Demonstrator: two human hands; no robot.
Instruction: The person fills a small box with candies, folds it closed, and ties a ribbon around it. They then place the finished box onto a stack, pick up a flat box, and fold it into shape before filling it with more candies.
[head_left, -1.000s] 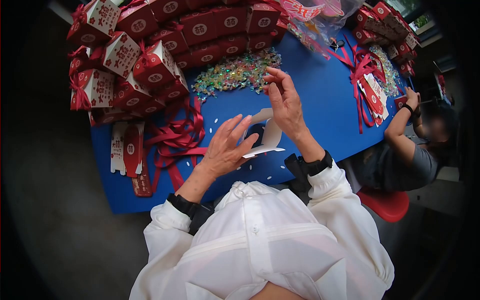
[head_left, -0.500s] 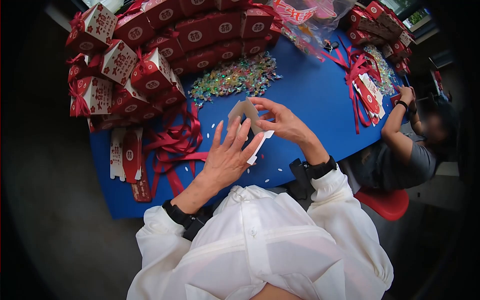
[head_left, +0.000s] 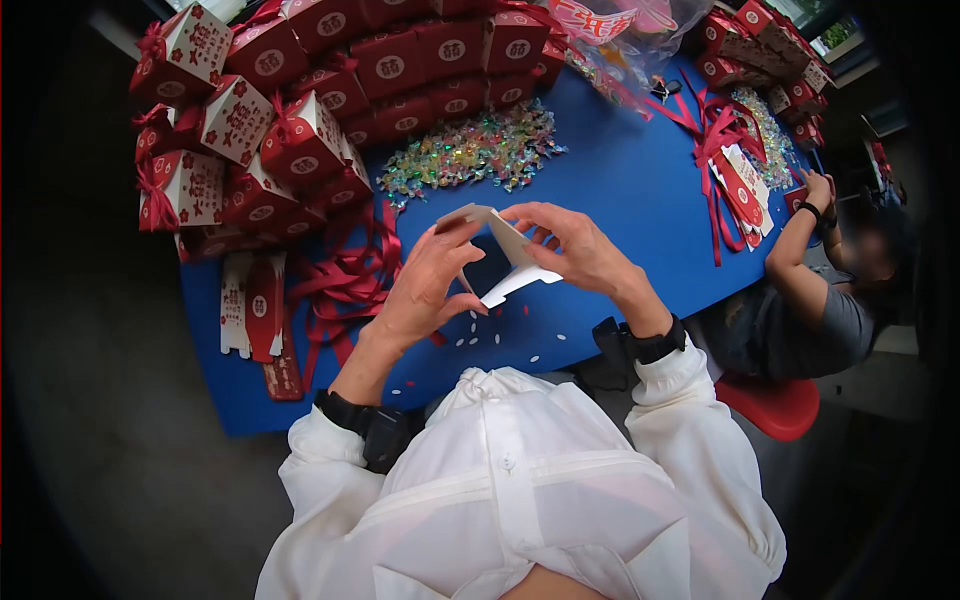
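Above the blue table, a partly opened card box (head_left: 517, 246) with pale inner faces is between my two hands. The fingers of my left hand (head_left: 425, 280) curl round its left side, thumb near the lower edge. My right hand (head_left: 580, 250) pinches the box's right panel from above and the right. The box stands open as a hollow frame, with blue table showing through it. Small white and red paper bits (head_left: 473, 339) lie on the table just below.
Stacked red-and-white boxes (head_left: 390, 67) line the back left. Wrapped candies (head_left: 475, 150) lie heaped before them. Red ribbons (head_left: 350, 270) and flat box blanks (head_left: 265, 305) are at left. A plastic bag (head_left: 640, 45) is behind; a person (head_left: 825, 310) sits at right.
The box has been spread from a narrow fold into a wider hollow shape. My left hand has shifted left and up and now grips the box's left side.
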